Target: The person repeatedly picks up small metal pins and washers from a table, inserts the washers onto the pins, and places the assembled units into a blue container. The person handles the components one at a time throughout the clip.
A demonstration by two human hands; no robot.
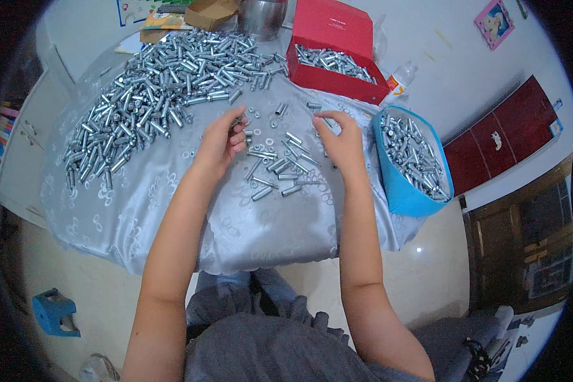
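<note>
A silvery cloth (159, 219) spreads across the frame's middle; a blue stool (49, 312) stands at lower left. Bolts (156, 83) heap at upper left, fill a red box (328, 81) at top and a blue bin (417, 205) at right, and lie loose at centre. The left hand (218, 143) curls inward; the right hand (346, 143) brings thumb and forefinger close. I cannot tell whether either grips anything.
</note>
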